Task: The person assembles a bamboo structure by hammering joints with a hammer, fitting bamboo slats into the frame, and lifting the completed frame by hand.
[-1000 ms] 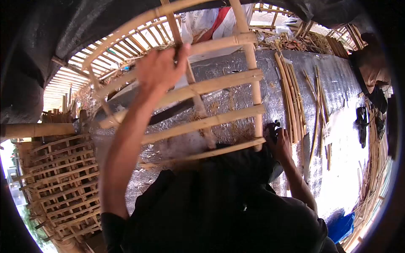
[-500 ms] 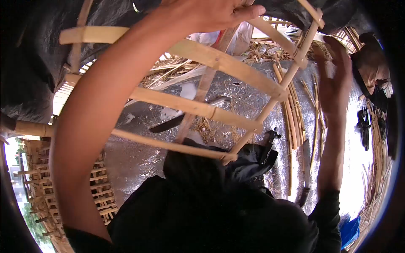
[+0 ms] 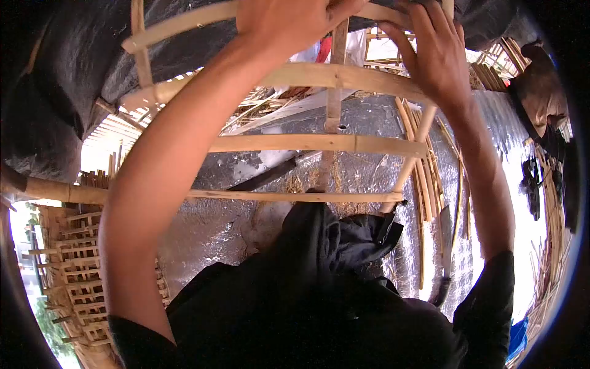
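A bamboo frame (image 3: 307, 144) of flat cross slats joined to side poles spans the space in front of my chest. My left hand (image 3: 286, 21) is closed around its upper slat, with part of the hand cut off by the top edge of the view. At the upper right corner, my right hand (image 3: 435, 55) has its fingers bent over the slat end beside the side pole (image 3: 418, 138). My forearms pass in front of parts of the frame. Below the slats, a dark blade (image 3: 264, 178) lies on the silvery sheet.
Several bamboo strips (image 3: 421, 184) lie on the silvery ground sheet (image 3: 209, 234) to the right, beside a knife (image 3: 445, 246). A woven bamboo lattice (image 3: 83, 277) stands at the left. Shavings (image 3: 258, 111) are piled at the back. Black sheeting (image 3: 43, 92) hangs upper left.
The bamboo frame has turned so its slats lie more level, and its right side has risen. My right hand has moved from apart at the right onto the frame's upper right corner.
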`<state>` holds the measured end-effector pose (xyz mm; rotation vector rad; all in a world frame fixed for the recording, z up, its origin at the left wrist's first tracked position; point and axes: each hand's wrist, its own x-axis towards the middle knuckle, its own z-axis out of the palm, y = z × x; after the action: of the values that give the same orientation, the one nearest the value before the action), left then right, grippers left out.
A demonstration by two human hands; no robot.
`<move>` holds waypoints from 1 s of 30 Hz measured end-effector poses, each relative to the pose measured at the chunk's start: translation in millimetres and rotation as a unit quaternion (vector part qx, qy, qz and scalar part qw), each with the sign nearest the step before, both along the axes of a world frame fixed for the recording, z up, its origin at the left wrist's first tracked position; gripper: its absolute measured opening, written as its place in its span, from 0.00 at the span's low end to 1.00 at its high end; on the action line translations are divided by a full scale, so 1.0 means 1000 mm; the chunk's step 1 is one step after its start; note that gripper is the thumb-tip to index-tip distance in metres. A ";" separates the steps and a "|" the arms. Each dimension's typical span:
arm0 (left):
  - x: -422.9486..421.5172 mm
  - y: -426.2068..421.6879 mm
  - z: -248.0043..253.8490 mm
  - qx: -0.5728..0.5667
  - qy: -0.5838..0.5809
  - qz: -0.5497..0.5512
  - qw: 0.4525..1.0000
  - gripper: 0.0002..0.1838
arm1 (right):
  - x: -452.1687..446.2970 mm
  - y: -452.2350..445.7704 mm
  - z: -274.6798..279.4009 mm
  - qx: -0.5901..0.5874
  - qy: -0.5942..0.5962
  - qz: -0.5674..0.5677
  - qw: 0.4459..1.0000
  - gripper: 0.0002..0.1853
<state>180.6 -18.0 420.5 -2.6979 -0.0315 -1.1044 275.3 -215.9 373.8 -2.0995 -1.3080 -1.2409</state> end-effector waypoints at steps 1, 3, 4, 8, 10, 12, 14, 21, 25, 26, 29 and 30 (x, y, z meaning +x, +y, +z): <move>0.001 0.000 -0.007 -0.009 -0.003 -0.020 1.000 0.31 | 0.002 -0.005 0.005 -0.023 0.009 0.014 1.000 0.16; 0.001 0.005 -0.018 -0.030 -0.014 -0.059 0.998 0.30 | 0.017 -0.010 0.012 -0.072 0.024 0.043 0.996 0.17; 0.002 0.008 -0.021 -0.006 -0.053 -0.109 0.993 0.28 | 0.041 -0.015 -0.014 -0.091 0.004 0.023 0.996 0.19; -0.022 -0.012 0.012 0.117 -0.246 -0.129 0.954 0.27 | 0.029 -0.030 -0.024 -0.033 0.120 -0.113 0.986 0.17; -0.033 0.005 0.014 0.105 -0.266 -0.192 0.939 0.21 | 0.048 -0.044 -0.046 0.008 0.125 -0.134 0.983 0.18; -0.061 -0.009 -0.008 -0.040 -0.175 -0.251 0.951 0.12 | 0.074 -0.066 -0.065 0.034 0.140 -0.107 0.984 0.18; -0.099 -0.026 -0.060 -0.183 0.000 -0.300 0.936 0.17 | 0.091 -0.094 -0.072 0.022 0.173 -0.056 0.983 0.17; -0.250 -0.099 -0.186 -0.257 0.481 -0.395 0.740 0.22 | 0.110 -0.147 -0.071 -0.237 0.303 -0.059 0.921 0.18; -0.277 -0.078 -0.209 -0.174 0.662 -0.230 0.692 0.27 | 0.152 -0.164 -0.173 -0.062 0.410 0.150 0.898 0.20; -0.273 -0.071 -0.208 -0.143 0.710 -0.169 0.669 0.27 | 0.146 -0.164 -0.188 -0.059 0.456 0.114 0.881 0.22; -0.254 -0.068 -0.181 -0.132 0.816 -0.106 0.553 0.32 | 0.127 -0.150 -0.211 -0.076 0.505 -0.026 0.859 0.29; -0.258 -0.069 -0.181 -0.151 0.789 -0.129 0.582 0.34 | 0.119 -0.139 -0.218 -0.057 0.473 -0.091 0.875 0.33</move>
<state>-77.7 -86.7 239.1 -2.8823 0.4892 1.6728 393.9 -354.6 156.2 -2.4244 -0.7311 -0.0620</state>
